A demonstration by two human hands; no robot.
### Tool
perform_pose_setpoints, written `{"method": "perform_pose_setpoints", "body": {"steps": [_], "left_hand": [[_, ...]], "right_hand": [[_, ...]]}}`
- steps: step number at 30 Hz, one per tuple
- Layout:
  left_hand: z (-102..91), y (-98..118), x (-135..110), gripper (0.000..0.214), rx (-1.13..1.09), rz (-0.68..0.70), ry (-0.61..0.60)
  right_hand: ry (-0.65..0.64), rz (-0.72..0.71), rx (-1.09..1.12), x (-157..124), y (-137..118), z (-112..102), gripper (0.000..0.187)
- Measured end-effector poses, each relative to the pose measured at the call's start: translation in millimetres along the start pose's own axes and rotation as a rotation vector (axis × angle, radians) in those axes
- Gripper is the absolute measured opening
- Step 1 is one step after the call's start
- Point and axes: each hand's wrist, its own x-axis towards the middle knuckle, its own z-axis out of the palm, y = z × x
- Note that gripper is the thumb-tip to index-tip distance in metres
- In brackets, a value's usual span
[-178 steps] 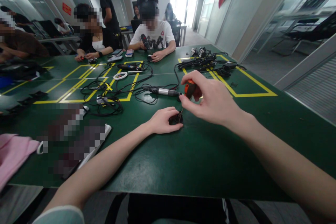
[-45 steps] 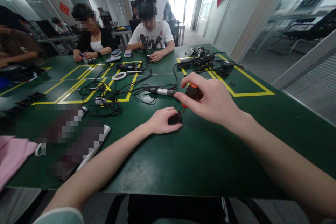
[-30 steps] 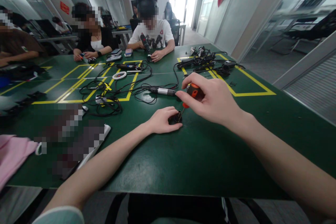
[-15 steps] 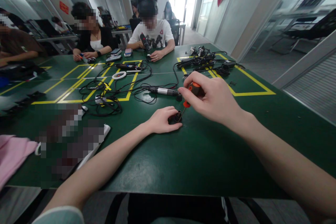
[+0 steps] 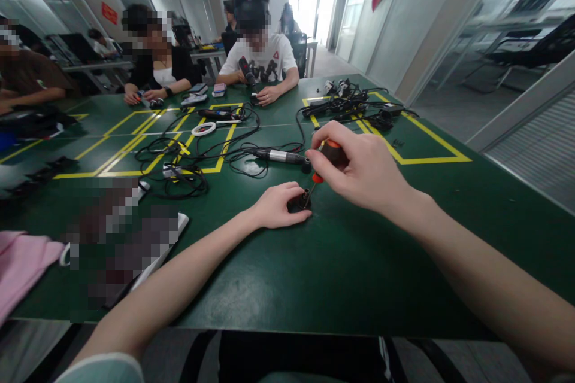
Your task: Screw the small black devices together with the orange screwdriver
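Observation:
My right hand (image 5: 354, 161) is wrapped round the orange and dark handle of a screwdriver (image 5: 331, 151). Its thin shaft slants down to the left, and the tip meets a small black part (image 5: 298, 203) with a short upright tube on it. My left hand (image 5: 279, 206) grips that part between thumb and fingers and holds it against the green table. The fingers partly hide the part, so its exact kind cannot be made out. Just beyond lies a black and silver cylindrical tool (image 5: 283, 157) with a cable.
Tangled black cables (image 5: 179, 173) lie to the left, near a white ring (image 5: 203, 128). A heap of black cabled parts (image 5: 345, 105) lies at the back right, with loose screws (image 5: 398, 143) nearer. A pink cloth (image 5: 27, 269) is at the left edge. A person (image 5: 260, 54) works across the table.
My right hand and the screwdriver have shifted very slightly; the tip stays at the black part. My left hand keeps its place.

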Motion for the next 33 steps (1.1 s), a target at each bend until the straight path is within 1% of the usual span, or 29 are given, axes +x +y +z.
{"method": "perform_pose_setpoints", "body": {"steps": [1,4,6,7,10,11,15,18,20,24,25,29,33], "left_hand": [[-0.1,0.2,-0.1,0.028,-0.005,0.002,-0.001],[-0.3,0.4,-0.5,0.026,-0.027,0.009,-0.004],[-0.3,0.4,-0.6,0.025,-0.034,0.01,-0.003],[-0.3,0.5,-0.5,0.026,-0.033,0.009,-0.003],[-0.6,0.8,-0.2,0.027,-0.011,0.004,-0.004],[-0.7,1.0,-0.2,0.028,-0.003,0.002,-0.004],[-1.2,0.9,-0.4,0.028,0.003,-0.001,-0.004],[-0.9,0.5,-0.4,0.027,-0.015,0.003,-0.01],[-0.5,0.4,0.0,0.026,-0.016,0.006,-0.011],[-0.4,1.4,1.0,0.027,0.018,-0.001,-0.01],[-0.7,1.8,1.1,0.027,0.026,-0.005,-0.012],[-1.9,2.8,0.5,0.028,0.026,-0.011,-0.016],[-1.9,2.4,0.1,0.027,0.011,-0.011,-0.021]], "right_hand": [[0.006,-0.004,-0.003,-0.3,0.2,0.2,0.012],[0.019,-0.028,-0.003,-0.9,0.2,0.1,0.012],[0.011,-0.039,0.004,-0.7,-0.3,-0.7,0.008],[0.004,-0.033,0.005,-0.5,-0.6,-1.2,0.01],[-0.013,0.009,0.003,0.1,-1.6,-2.1,0.025],[-0.013,0.017,0.0,0.2,-1.7,-1.9,0.026],[0.005,-0.005,-0.009,-0.4,-0.8,0.0,0.011],[0.02,-0.037,0.008,-0.8,-0.3,0.8,0.013],[0.019,-0.039,0.009,-0.6,-0.5,0.3,0.01],[0.007,0.017,-0.019,-0.1,-1.4,-1.0,0.027],[0.01,0.026,-0.028,-0.2,-1.4,-1.0,0.027],[0.031,0.015,-0.049,-1.3,-0.9,0.5,0.015],[0.035,-0.026,-0.036,-2.0,0.5,2.0,0.015]]}}
